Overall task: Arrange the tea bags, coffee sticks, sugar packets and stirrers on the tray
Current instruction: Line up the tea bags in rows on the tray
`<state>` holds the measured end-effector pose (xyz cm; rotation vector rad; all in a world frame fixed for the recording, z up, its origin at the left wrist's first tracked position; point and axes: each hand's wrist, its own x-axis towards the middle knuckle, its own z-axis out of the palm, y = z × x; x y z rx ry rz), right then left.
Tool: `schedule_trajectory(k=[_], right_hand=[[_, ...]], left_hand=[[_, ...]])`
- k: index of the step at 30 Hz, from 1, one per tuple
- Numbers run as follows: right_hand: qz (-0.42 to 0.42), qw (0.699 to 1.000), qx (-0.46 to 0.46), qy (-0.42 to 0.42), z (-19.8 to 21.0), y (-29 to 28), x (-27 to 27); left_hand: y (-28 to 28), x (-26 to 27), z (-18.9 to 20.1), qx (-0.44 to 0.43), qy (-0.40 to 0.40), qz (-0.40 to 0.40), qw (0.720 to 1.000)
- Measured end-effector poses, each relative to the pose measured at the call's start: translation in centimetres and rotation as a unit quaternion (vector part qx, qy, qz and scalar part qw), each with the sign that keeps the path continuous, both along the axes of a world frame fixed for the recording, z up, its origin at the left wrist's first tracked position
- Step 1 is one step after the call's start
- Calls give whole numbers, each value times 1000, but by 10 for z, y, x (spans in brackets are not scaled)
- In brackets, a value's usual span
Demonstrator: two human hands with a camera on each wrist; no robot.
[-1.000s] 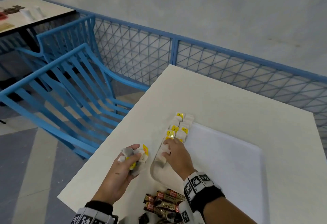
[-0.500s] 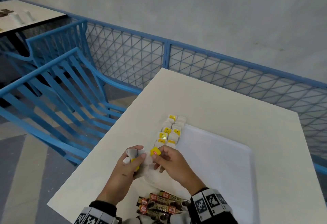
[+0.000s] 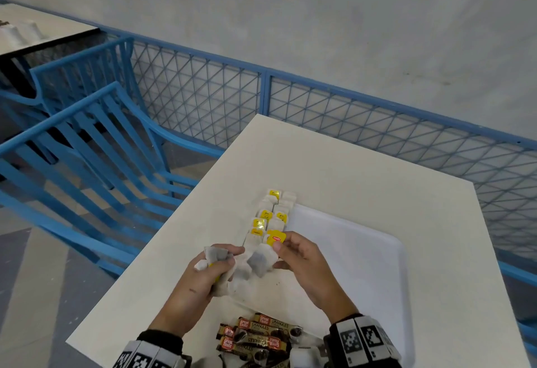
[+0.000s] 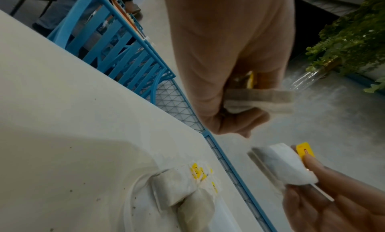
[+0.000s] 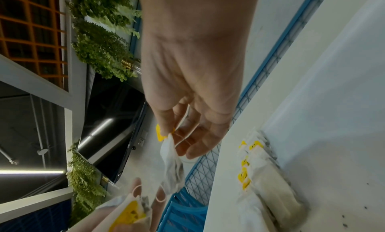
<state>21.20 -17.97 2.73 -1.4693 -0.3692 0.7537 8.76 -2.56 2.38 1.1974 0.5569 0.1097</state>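
A white tray (image 3: pixel 366 254) lies on the cream table, with a double row of tea bags (image 3: pixel 271 215) with yellow tags along its left rim. My left hand (image 3: pixel 207 271) grips a bunch of tea bags (image 3: pixel 216 254) just left of the tray. My right hand (image 3: pixel 296 254) pinches one tea bag (image 3: pixel 261 260) by its top and yellow tag (image 3: pixel 276 238), close beside the left hand. In the right wrist view this tea bag (image 5: pixel 171 163) hangs from my fingertips. Coffee sticks (image 3: pixel 255 335) lie in a pile at the tray's near end. No sugar packets or stirrers show.
The table's left edge (image 3: pixel 139 274) runs just beside my left hand. A blue slatted chair (image 3: pixel 87 146) stands past it. A blue mesh railing (image 3: pixel 348 111) runs behind the table. Another table (image 3: pixel 43 27) stands far left. The tray's right part is bare.
My right hand left the row on the tray, came over to the left hand and now holds one tea bag drawn from the bunch. The left hand stayed in place.
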Motion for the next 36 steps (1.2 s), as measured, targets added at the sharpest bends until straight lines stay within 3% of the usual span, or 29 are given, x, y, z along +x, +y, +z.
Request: schedule_trajectory(k=[6, 15, 20, 24, 29, 36], right_hand=[[1, 1000, 24, -7, 1, -3, 5], [35, 986, -90, -135, -3, -3, -2], [21, 975, -109, -194, 1, -2, -3], [19, 979, -89, -181, 5, -1, -2], [8, 986, -52, -161, 1, 0, -2], [-28, 990, -57, -123, 2, 2, -3]], left_hand=[[-12, 3, 8, 73, 0, -103, 992], [-11, 4, 8, 74, -6, -78, 994], [-9, 3, 5, 82, 4, -64, 995], [-6, 0, 0, 83, -6, -44, 996], [-6, 0, 0, 55, -45, -78, 994], [-7, 4, 0, 121, -63, -97, 986]])
